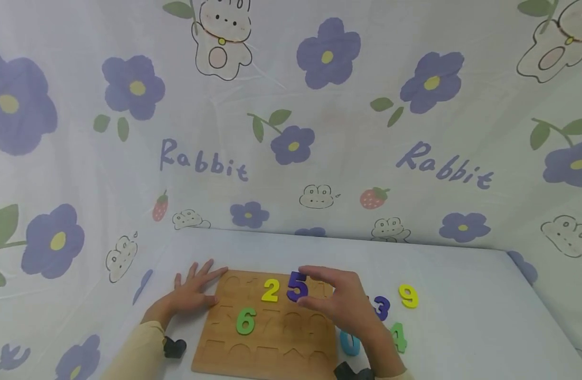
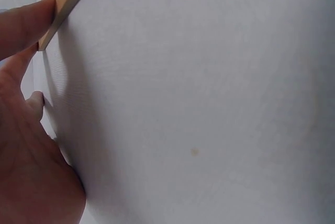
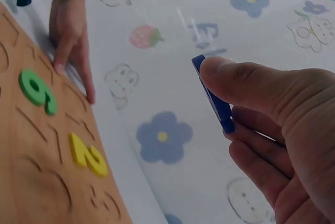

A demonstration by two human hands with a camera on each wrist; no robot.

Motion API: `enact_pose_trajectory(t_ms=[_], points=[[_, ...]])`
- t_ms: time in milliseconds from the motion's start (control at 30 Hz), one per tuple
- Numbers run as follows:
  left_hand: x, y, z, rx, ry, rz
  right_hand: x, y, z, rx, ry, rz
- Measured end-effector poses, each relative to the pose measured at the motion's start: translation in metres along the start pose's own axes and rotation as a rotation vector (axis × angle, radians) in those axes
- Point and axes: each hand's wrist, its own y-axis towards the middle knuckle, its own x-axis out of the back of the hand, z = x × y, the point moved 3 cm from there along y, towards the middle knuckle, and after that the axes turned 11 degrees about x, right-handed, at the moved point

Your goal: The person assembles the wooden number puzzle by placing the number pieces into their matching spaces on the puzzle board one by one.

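Observation:
A purple number 5 (image 1: 298, 285) is pinched between the thumb and fingers of my right hand (image 1: 345, 300). In the head view it overlaps the top row of a wooden number board (image 1: 223, 338); in the right wrist view the 5 (image 3: 213, 94) shows edge-on, raised off the board. My left hand (image 1: 192, 294) has its fingers spread on the table, with thumb and index fingertip at the board's left edge. A yellow 2 (image 1: 270, 299) sits in the board's top row and a green 6 (image 1: 240, 320) in the row below.
Right of the board lie a purple 3 (image 1: 384, 309), a yellow 9 (image 1: 413, 300), a green 4 (image 1: 400, 340) and a light-blue 0 (image 1: 344, 343), partly behind my right wrist. A patterned curtain (image 1: 357, 137) stands behind the white table (image 1: 467, 316).

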Motion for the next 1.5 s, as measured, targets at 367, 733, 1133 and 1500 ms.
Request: enact_pose_trajectory(t_ms=[367,733,1133,1500], points=[[0.002,0.0,0.005,-0.02,-0.04,0.002,-0.061,0.035,0.015,0.126,0.04,0.129],[0.006,-0.004,-0.001,-0.018,0.001,0.017,-0.127,0.054,0.014,0.233,-0.045,0.293],[0.005,-0.001,0.002,-0.043,-0.015,0.008,-0.177,0.054,-0.003,0.149,-0.003,0.408],[0.004,0.0,0.002,-0.044,-0.023,0.006,-0.195,0.052,-0.002,0.151,-0.093,0.434]])
